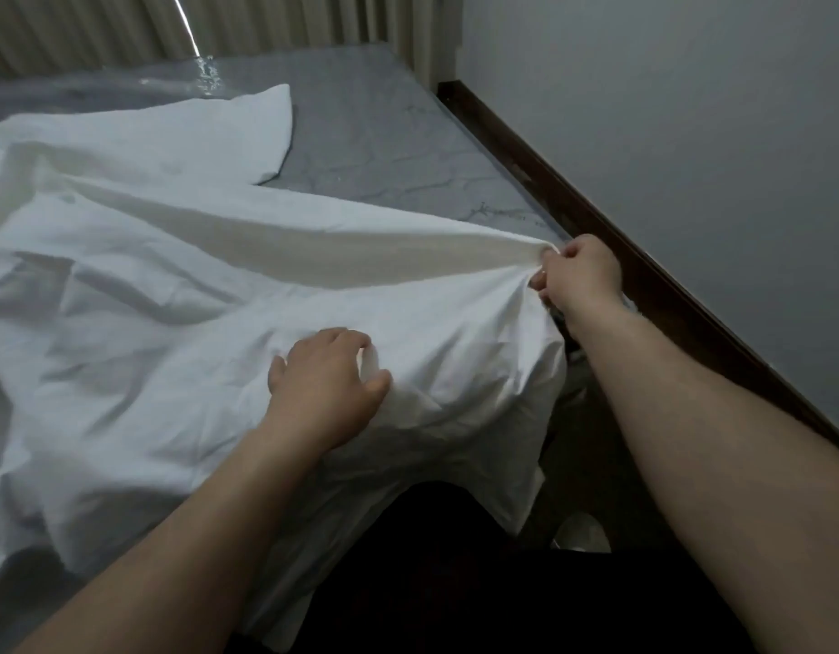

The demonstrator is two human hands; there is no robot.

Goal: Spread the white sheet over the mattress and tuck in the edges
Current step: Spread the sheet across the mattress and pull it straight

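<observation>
A rumpled white sheet [163, 295] covers the near and left part of a grey mattress [380, 134] wrapped in clear plastic. The far right part of the mattress is bare. My right hand [580, 276] is closed on a bunched edge of the sheet at the mattress's right side, and a taut fold runs from it to the left. My left hand [325, 387] rests on top of the sheet near the front corner, with its fingers pinching a small ridge of fabric. The sheet hangs over the near edge in front of me.
A dark wooden skirting board [597, 214] runs along a grey wall [667, 110] close to the bed's right side, leaving a narrow gap. Pale curtains [101, 30] hang behind the head of the bed. My dark clothing [431, 582] fills the bottom centre.
</observation>
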